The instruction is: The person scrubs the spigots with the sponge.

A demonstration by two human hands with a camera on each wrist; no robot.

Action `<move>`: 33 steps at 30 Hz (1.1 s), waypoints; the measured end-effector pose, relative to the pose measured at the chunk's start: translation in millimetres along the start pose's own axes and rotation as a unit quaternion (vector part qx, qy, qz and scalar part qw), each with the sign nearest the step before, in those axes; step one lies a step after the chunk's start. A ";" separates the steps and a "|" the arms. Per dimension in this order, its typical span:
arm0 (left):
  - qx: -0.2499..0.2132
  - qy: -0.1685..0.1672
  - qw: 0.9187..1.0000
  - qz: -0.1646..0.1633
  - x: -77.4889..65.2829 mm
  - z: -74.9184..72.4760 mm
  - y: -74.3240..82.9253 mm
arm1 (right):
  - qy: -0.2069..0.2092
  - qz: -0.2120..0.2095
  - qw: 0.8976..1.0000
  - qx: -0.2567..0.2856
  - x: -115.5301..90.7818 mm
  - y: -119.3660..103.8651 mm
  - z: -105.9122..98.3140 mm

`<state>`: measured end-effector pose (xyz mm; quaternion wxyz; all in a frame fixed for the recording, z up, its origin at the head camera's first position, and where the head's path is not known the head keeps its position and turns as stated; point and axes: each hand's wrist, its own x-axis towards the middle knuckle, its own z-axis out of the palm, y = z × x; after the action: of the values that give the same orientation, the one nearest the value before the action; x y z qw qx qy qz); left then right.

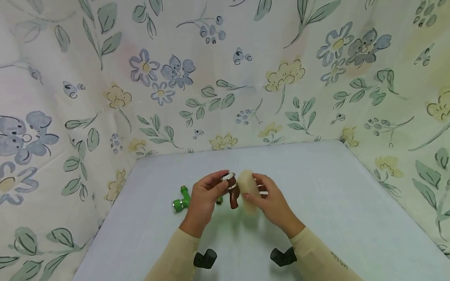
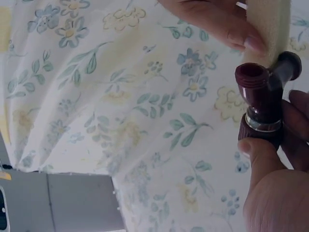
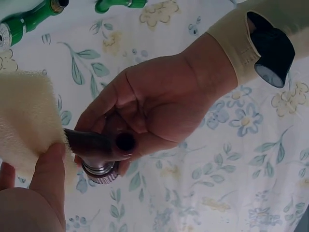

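Note:
Between the thumb and fingers of my left hand (image 1: 204, 197) is a dark red-brown plastic tap (image 1: 233, 191) with a silver ring. In the left wrist view, the left thumb presses the ribbed end of the tap (image 2: 260, 108), and its threaded opening faces up. My right hand (image 1: 272, 201) pinches a thick cream-coloured sponge (image 1: 248, 187) between thumb and fingers. The right wrist view shows the sponge (image 3: 29, 108) against the tap's spout (image 3: 87, 142). Part of the tap is hidden by the left fingers.
A green tap (image 1: 180, 204) with a silver end lies on the pale table (image 1: 147, 234), left of my left hand. Another green piece (image 3: 120, 4) lies behind that hand, partly covered. Floral cloth (image 1: 225, 109) hangs around the table's back and sides.

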<state>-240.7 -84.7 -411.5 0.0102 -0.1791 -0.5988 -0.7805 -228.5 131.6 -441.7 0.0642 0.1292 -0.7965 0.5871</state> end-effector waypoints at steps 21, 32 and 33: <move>-0.012 0.034 0.999 0.001 0.9 -2.7 -2.4 | -0.074 -0.030 0.995 0.063 -12.2 -19.1 9.8; -0.023 0.028 0.999 -0.009 1.1 -7.3 -7.4 | -0.096 -0.093 0.988 0.082 -20.6 -54.3 3.1; -0.028 0.024 0.999 -0.013 0.9 -7.2 -7.1 | -0.089 -0.090 0.988 0.087 -20.5 -54.1 2.0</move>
<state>-245.1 -89.3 -419.5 0.0090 -0.1528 -0.5788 -0.8010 -193.5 117.3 -397.8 0.0338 0.2571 -0.7304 0.6318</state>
